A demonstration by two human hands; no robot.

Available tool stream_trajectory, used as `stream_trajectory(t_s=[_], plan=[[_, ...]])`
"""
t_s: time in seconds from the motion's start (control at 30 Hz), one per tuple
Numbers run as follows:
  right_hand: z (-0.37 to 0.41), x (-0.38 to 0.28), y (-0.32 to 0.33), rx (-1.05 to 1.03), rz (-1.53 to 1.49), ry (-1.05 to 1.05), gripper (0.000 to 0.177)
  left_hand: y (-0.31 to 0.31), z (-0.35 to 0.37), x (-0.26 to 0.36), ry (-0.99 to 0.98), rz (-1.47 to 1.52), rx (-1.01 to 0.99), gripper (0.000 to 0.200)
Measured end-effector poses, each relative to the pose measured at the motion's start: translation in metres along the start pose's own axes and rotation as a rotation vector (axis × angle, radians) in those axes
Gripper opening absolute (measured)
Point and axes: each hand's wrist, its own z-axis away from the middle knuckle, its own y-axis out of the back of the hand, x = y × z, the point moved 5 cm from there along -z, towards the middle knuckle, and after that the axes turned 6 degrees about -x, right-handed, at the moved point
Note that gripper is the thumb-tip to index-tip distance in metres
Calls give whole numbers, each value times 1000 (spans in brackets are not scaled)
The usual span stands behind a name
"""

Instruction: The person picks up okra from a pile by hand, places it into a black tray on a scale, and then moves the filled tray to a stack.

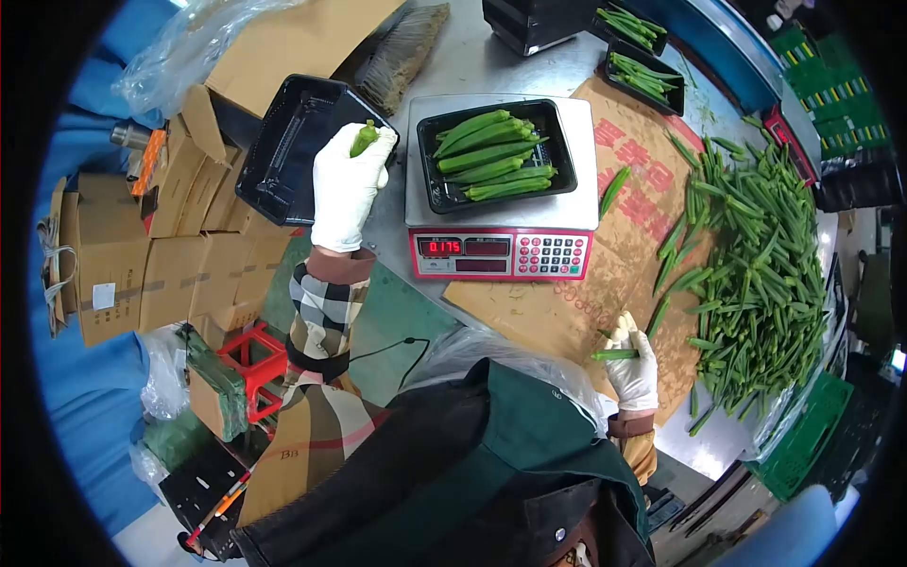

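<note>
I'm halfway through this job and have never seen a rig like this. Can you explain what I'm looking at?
There's no robot here: a person works with their own two gloved hands. The single picture comes from a camera on their head, looking forward and down, so their left hand is at picture left.

On the metal table sits a scale reading 0.175, with a black tray of green pods, apparently okra, on it. To the right, a loose heap of pods lies beside and partly over flattened cardboard.

The left hand holds a green pod; the right hand holds another pod.
</note>
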Motion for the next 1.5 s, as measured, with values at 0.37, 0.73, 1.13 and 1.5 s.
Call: stream_trajectory(t_s=[0.37, 0.73, 1.13, 1.5], plan=[[-7, 34, -14, 35, 46, -10, 42, -36, 6, -24, 172, -370, -194, 41], [-25, 45, 8, -3, 106, -64, 43, -112, -59, -26, 95, -236, -466, 25], [-24, 17, 24, 55, 86, 63, 39, -361, -248, 22, -220, -522, -411, 36], [-34, 35, 39, 56, 102, 39, 39, -130, -83, 116, 36, 153, -384, 18]])
